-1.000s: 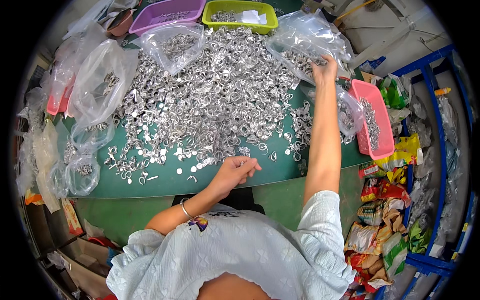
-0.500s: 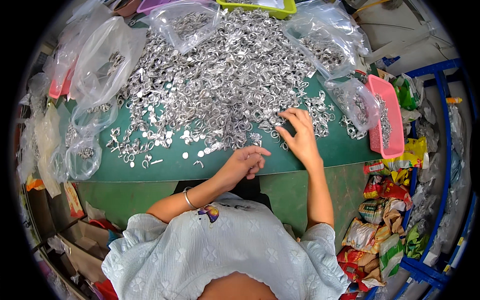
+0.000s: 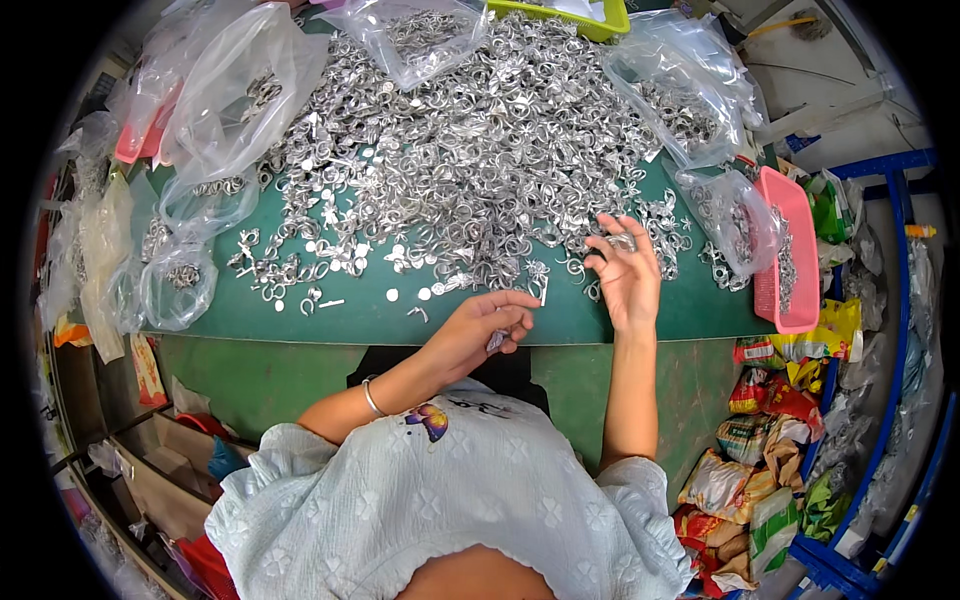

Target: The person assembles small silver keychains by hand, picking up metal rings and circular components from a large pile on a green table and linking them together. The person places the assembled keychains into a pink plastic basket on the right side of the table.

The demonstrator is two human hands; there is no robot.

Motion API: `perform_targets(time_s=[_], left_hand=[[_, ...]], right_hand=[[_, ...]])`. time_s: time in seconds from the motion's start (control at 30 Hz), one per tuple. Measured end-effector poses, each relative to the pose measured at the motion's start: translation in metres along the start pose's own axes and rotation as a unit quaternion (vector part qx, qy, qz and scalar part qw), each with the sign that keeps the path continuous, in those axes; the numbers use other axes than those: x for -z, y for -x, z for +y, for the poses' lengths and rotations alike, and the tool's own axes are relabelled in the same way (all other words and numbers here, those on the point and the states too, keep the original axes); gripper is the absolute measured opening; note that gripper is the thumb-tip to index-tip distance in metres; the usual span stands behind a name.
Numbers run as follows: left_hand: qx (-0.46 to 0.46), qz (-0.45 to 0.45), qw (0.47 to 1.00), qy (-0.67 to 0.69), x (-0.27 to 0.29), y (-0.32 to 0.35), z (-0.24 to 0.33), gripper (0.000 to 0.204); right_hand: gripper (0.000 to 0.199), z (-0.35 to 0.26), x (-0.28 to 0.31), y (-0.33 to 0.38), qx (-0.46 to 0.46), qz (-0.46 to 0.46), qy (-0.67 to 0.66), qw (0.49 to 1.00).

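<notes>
A large heap of small silver-coloured metal pieces (image 3: 470, 150), many of them ring-shaped, covers the green table (image 3: 340, 318). My left hand (image 3: 475, 335) is closed at the table's near edge, its index finger pointing right. A small silver piece (image 3: 496, 340) shows under its curled fingers. To the right, my right hand (image 3: 632, 285) is raised over the heap's near right edge, palm turned up and fingers bent. A silver ring-like piece (image 3: 622, 241) lies against those fingers; its exact shape is hard to make out.
Clear plastic bags with metal pieces, such as the big one (image 3: 240, 95), flank the heap. A pink basket (image 3: 787, 250) of pieces stands at the right edge, a green tray (image 3: 600, 22) at the back. Colourful packets (image 3: 745, 435) and blue shelving (image 3: 895, 300) are on the right.
My right hand has lifted off the heap and turned palm up, now with a silver piece at its fingers. A silver piece has come into sight in my left hand. The view has shifted slightly.
</notes>
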State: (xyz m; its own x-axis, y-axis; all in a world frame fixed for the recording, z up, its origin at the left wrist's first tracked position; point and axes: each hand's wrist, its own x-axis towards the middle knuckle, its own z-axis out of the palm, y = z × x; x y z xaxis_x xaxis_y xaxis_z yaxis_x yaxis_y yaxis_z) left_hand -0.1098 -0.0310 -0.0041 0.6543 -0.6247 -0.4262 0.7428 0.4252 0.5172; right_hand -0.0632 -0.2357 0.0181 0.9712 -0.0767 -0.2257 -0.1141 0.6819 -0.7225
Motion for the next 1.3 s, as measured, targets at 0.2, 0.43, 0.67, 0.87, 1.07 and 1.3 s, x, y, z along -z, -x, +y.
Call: perform_targets(time_s=[0.2,0.43,0.67,0.87,1.07,1.3], left_hand=[[-0.030,0.005,0.999,-0.022,0.005,0.004,-0.005,0.019],[-0.032,0.030,0.998,-0.039,0.006,0.011,-0.003,0.018],[-0.025,0.038,0.998,-0.042,0.010,0.016,-0.002,0.018],[-0.023,0.067,0.995,-0.074,0.014,0.024,-0.001,0.019],[-0.011,0.064,0.995,-0.074,0.014,0.029,-0.006,0.018],[-0.024,0.059,0.995,-0.073,0.020,0.031,-0.006,0.018]], right_hand=[[0.023,0.020,-0.018,-0.007,0.233,-0.079,0.676,0.694],[0.011,0.022,-0.013,-0.017,0.309,-0.034,0.674,0.670],[0.012,0.024,0.008,-0.007,-0.077,-0.088,-0.103,0.988],[0.021,0.039,0.005,0.010,-0.121,-0.084,0.194,0.970],[0.020,0.055,-0.044,0.019,0.148,-0.053,0.809,0.566],[0.016,0.018,-0.007,0.004,0.083,-0.096,0.396,0.909]])
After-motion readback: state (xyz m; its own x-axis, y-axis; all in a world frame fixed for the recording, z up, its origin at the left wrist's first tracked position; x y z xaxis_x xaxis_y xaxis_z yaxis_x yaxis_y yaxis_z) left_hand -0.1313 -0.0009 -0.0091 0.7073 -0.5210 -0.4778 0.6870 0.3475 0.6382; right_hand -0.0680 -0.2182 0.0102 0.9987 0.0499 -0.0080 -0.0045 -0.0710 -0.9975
